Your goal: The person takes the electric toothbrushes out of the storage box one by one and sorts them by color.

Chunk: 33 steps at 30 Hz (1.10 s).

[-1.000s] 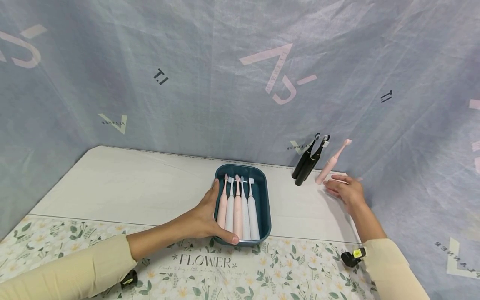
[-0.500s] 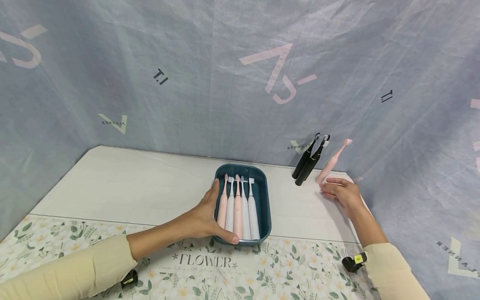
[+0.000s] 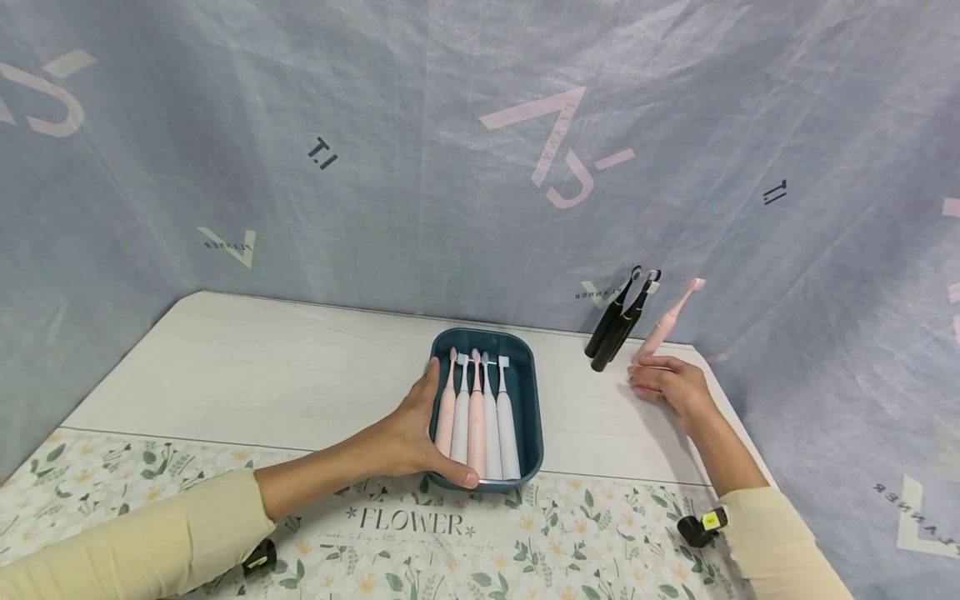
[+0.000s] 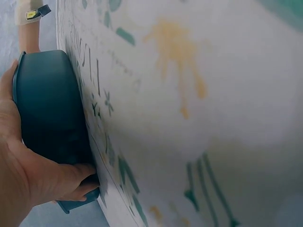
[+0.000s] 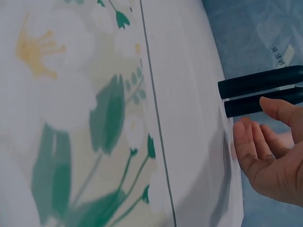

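hung all around with grey-blue crinkled sheeting (image 3: 420,167), printed here and there with pale pink and cream letter shapes and small dark marks. draped down to the far edge and right edge of a pale table (image 3: 247,375), meeting at the far right corner. spread over the near part of the table with a floral cloth (image 3: 525,542), white blossoms and green leaves, the word "flower" in dark letters near the middle. lit softly and evenly, faint shadows only.
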Available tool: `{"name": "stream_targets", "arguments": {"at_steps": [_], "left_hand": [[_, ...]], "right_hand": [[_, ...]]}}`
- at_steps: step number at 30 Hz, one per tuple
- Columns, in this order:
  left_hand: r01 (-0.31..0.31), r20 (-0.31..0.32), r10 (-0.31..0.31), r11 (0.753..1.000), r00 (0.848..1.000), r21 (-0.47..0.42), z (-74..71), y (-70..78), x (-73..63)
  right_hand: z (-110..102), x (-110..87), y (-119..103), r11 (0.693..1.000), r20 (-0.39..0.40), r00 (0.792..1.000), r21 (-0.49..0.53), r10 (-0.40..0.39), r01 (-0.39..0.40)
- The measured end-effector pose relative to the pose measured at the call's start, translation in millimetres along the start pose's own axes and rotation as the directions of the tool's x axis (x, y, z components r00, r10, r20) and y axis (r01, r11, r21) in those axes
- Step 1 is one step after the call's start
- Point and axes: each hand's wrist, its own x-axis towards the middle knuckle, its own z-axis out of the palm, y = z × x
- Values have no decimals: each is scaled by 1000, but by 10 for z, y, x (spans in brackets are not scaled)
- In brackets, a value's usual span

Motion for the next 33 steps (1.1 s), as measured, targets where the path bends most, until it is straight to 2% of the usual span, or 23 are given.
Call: {"name": "stream_targets", "arguments": {"at_steps": [6, 19, 33], "left_hand": [[10, 3, -10, 1000, 1000, 6, 4, 11, -1], [-6, 7, 6, 1000, 1000, 4, -8, 8, 3], [-10, 9, 9, 1000, 1000, 17, -9, 6, -3]], "right_hand": [[53, 5, 7, 1000, 23, 999, -4, -23, 23], [235, 23, -17, 998, 46, 999, -67, -2, 5], [428, -61, -50, 991, 95, 994, -114, -52, 63]]}}
